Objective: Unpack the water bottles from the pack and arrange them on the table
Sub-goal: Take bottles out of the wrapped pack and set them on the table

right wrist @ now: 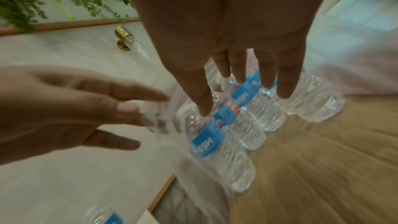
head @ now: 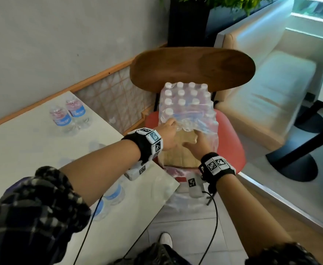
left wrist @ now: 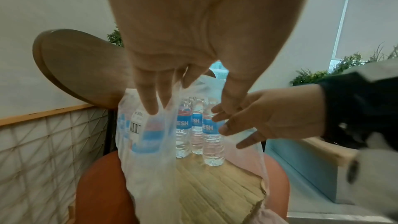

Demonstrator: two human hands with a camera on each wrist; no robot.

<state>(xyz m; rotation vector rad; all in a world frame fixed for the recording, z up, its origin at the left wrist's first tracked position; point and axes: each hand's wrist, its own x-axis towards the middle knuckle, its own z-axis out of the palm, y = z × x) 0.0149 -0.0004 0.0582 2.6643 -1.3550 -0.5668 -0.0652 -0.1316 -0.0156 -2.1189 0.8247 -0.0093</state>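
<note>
A shrink-wrapped pack of water bottles (head: 187, 104) with white caps stands on a cardboard tray (head: 179, 155) on a red chair seat (head: 231, 144). Its near side is torn open. My left hand (head: 168, 131) pinches the loose plastic wrap (left wrist: 150, 159) at the pack's front left corner and holds it up. My right hand (head: 199, 140) reaches into the opening with straight fingers, just above the front row of bottles (right wrist: 217, 149), gripping none. Two bottles (head: 68, 115) with blue labels stand at the far side of the white table (head: 32, 150).
More bottles (head: 114, 194) sit on the table near its front corner, partly under my left forearm. The chair's wooden back (head: 191, 67) rises behind the pack. A beige bench (head: 267, 88) and a black table base (head: 294, 165) are to the right.
</note>
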